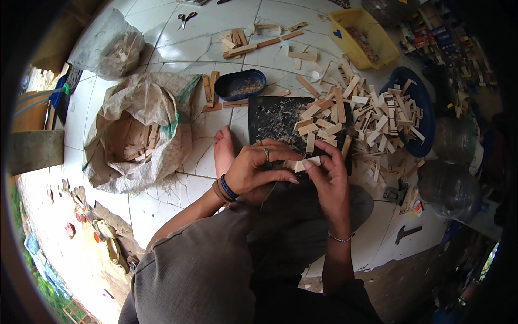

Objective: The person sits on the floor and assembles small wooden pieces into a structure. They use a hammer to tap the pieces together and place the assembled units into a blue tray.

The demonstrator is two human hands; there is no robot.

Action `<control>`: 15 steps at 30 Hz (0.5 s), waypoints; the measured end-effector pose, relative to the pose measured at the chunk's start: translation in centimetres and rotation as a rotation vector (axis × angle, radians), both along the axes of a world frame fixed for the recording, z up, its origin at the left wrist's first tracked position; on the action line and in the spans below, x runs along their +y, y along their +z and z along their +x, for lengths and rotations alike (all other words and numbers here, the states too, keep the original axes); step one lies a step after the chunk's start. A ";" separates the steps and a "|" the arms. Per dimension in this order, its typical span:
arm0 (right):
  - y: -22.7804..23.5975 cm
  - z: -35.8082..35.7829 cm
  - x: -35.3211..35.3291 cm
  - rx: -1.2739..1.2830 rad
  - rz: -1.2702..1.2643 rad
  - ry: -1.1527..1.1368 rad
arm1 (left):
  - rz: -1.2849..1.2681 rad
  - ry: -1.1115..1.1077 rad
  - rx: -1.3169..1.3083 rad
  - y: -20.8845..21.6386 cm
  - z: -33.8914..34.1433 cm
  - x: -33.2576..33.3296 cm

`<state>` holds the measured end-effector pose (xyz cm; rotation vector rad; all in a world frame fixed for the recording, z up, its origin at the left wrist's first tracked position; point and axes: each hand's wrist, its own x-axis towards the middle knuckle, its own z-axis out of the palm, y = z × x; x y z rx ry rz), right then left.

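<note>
My left hand (pixel 256 168) and my right hand (pixel 330 178) meet above the near edge of a dark board (pixel 264 121). Between them is a small pale wooden piece (pixel 313 161). The right thumb and fingers pinch its right end, while the left thumb and fingers close round its left side and partly hide it. Just beyond the hands lies a heap of short wooden strips (pixel 326 116), spread over the board and the floor to its right. Fine shavings cover the board's left part.
An open woven sack (pixel 94 156) with wood scraps stands left. A blue oval tub (pixel 240 97), a yellow basin (pixel 337 32) and scissors (pixel 185 20) lie farther off. A round blue basin (pixel 428 127) sits right, with a hammer (pixel 408 233) nearer. My bare foot (pixel 223 151) rests beside the board.
</note>
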<state>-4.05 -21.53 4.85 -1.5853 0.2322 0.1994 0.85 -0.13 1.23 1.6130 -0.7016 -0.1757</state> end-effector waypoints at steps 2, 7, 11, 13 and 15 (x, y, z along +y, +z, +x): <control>0.1 0.0 0.0 0.005 -0.004 0.006 | -0.013 0.023 0.042 -0.2 -0.1 -0.3; 0.0 -0.2 0.3 -0.006 0.004 -0.035 | -0.020 0.062 0.013 -0.9 -0.3 -0.7; -0.4 -0.6 0.9 0.040 0.036 -0.121 | -0.025 0.113 -0.030 -1.1 -0.8 -0.8; -0.5 -0.9 1.1 0.086 0.093 -0.173 | -0.013 0.129 -0.048 -1.1 -0.9 -0.8; -0.7 -1.0 1.3 0.166 0.154 -0.230 | -0.001 0.139 -0.055 -1.1 -1.0 -0.7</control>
